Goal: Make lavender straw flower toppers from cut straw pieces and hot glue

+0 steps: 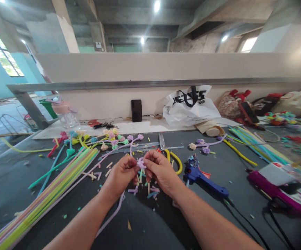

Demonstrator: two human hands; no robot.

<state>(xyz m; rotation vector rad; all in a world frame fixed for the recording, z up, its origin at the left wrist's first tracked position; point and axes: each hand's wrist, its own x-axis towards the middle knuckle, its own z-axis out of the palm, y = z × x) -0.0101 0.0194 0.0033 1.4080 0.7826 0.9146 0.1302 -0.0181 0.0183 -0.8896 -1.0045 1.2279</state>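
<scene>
Pinched between the fingertips of both hands is a small purple pipe-cleaner flower [141,163]. My left hand [123,169] grips it from the left and my right hand [159,170] from the right, fingers closed. A long purple pipe cleaner [112,214] runs below my left hand; whether it joins the flower I cannot tell. Short cut pipe-cleaner pieces [153,191] lie under the hands. Just beyond my right hand are scissors with yellow handles [177,163]. A blue glue gun [205,180] rests to the right of that hand.
Long pastel pipe cleaners [54,187] lie bundled at the left, finished flower stems [109,137] behind them. A black phone [136,110] leans against the back panel beside a white bag [190,106]. At the right sits a purple-and-white device [283,187] with cords.
</scene>
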